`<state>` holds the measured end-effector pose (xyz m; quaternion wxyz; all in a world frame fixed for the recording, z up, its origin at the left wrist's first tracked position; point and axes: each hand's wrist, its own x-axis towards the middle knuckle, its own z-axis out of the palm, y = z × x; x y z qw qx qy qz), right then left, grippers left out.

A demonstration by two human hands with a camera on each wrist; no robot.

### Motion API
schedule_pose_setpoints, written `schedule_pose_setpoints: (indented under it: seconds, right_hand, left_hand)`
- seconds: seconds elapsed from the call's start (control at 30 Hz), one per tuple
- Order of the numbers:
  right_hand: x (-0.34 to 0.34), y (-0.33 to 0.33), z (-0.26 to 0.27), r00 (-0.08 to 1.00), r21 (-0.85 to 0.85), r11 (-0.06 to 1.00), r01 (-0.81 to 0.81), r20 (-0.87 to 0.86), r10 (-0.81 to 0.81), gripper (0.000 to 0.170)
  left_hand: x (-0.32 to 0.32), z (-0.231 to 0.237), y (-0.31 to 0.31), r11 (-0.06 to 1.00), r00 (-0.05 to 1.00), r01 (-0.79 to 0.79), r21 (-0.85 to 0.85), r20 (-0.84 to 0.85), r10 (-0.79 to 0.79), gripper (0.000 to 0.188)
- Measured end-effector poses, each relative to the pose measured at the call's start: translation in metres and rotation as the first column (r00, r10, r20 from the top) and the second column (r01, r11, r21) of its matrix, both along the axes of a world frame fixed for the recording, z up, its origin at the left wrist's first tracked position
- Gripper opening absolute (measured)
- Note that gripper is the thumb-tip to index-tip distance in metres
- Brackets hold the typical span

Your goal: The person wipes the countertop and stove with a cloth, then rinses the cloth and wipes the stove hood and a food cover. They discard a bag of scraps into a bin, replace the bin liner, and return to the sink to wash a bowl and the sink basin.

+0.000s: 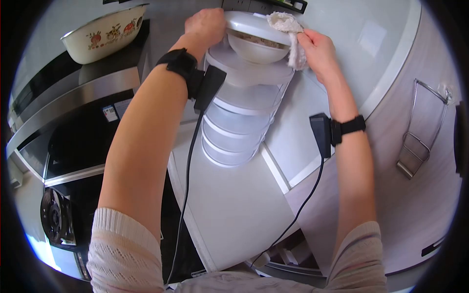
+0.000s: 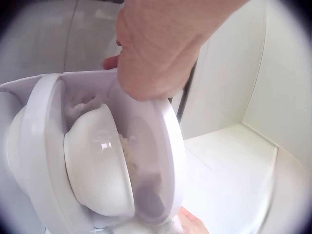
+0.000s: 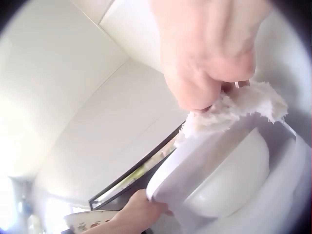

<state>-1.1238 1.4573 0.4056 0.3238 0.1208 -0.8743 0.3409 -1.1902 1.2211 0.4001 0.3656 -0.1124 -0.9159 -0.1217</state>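
On the table (image 1: 227, 210), a tall stack of tiers (image 1: 234, 124) is standing; at its top, a white lid (image 1: 248, 22) is hanging tilted over a bowl (image 1: 259, 52); the left grip (image 1: 207, 25) is holding the lid's rim, the right grip (image 1: 320, 52) is pinching a cloth (image 1: 285, 23) opposite.
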Motion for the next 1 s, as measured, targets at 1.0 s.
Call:
schedule_pose_setpoints:
  seconds: [1.0]
  right_hand:
    - [0.119,-0.091,-0.311,0.564,-0.986,0.032,0.163,0.119,0.817,0.034]
  left_hand:
    - [0.305,-0.288,-0.099,0.758,0.527,0.331,0.562,0.556,-0.643,0.028]
